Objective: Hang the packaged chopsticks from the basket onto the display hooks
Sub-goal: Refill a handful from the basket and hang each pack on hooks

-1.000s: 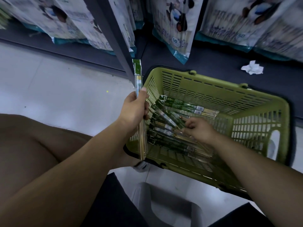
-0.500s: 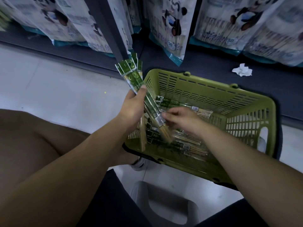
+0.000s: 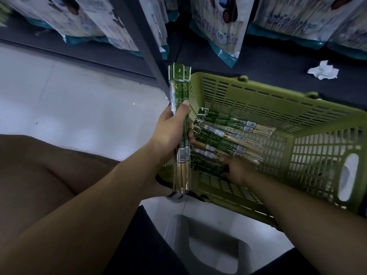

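Green chopstick packs [image 3: 178, 86] upright in left grip [image 3: 170, 133]

Floor: pale grey smooth tiles [image 3: 69, 100] spread to my left, with one tiny yellow-green speck [image 3: 134, 103] on them.
Shelving: a dark grey low shelf base [image 3: 268, 62] runs across the top of my view, and a dark metal upright post [image 3: 143, 42] rises from it.
Stock: white printed plastic bags with teal bottom edges [image 3: 218, 26] hang in rows above that base.
Litter: a crumpled white paper scrap [image 3: 322, 70] lies on the base, far right.
Seat: a grey moulded plastic stool [image 3: 208, 245] is right below me.
Light: dim, cool, bluish.
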Action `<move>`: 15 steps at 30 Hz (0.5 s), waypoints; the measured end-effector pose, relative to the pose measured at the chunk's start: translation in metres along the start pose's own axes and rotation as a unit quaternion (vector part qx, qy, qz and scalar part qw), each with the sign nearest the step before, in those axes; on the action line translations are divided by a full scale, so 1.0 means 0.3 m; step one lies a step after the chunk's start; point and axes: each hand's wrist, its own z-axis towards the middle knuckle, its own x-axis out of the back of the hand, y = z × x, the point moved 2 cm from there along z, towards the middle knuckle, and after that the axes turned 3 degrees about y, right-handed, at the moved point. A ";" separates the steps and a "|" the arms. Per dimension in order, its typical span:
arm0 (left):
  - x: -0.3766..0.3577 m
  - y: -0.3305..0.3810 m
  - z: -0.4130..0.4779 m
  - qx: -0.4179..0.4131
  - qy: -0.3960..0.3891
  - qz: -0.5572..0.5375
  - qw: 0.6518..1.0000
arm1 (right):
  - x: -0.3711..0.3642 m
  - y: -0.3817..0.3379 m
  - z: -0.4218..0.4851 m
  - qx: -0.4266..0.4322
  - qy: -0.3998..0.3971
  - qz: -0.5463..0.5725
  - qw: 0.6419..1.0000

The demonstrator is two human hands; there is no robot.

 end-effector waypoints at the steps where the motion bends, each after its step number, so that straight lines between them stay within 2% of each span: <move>1: -0.001 -0.001 0.003 0.002 0.002 0.000 1.000 | 0.003 0.003 0.003 0.002 -0.006 -0.001 1.000; 9: -0.004 -0.016 0.025 0.005 0.010 -0.003 1.000 | 0.015 0.019 0.008 0.009 -0.049 0.024 0.998; 12: -0.004 -0.018 0.027 0.005 0.007 -0.003 1.000 | 0.019 0.023 0.002 0.011 -0.043 0.031 0.999; 15: 0.000 -0.016 0.024 0.006 0.006 0.002 1.000 | 0.046 0.030 -0.014 -0.002 -0.024 0.110 0.994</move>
